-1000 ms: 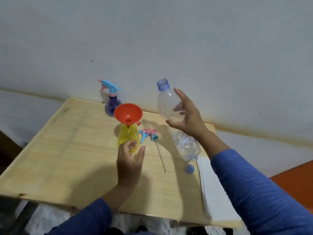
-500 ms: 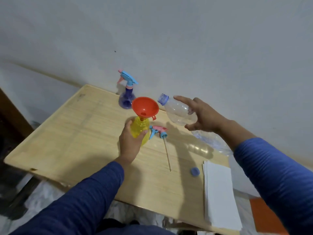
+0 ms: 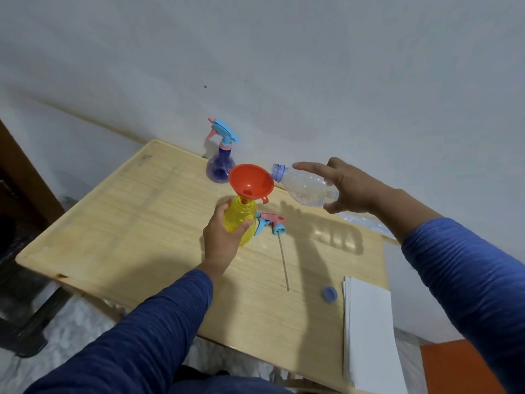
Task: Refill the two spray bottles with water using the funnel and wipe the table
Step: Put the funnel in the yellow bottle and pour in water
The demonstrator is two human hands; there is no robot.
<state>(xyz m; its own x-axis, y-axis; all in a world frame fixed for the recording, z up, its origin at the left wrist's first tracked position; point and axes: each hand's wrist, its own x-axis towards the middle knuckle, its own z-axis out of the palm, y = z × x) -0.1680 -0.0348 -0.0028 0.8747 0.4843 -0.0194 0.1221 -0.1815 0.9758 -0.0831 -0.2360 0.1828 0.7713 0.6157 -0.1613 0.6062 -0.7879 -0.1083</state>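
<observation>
Water bottle (image 3: 305, 187) now tipped, mouth touching funnel (image 3: 251, 180) rim. Right hand (image 3: 348, 189) clamps it, left hand (image 3: 223, 237) wraps yellow spray bottle (image 3: 241, 220). Pour looks imminent.

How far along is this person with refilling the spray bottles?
Early on. Done: the yellow spray bottle is opened, its spray head lies on the table, and the funnel sits in its neck. In hand: the left hand steadies it while the right hand tips the water bottle to the funnel's rim. Left: the purple spray bottle, still capped, and wiping.
</observation>
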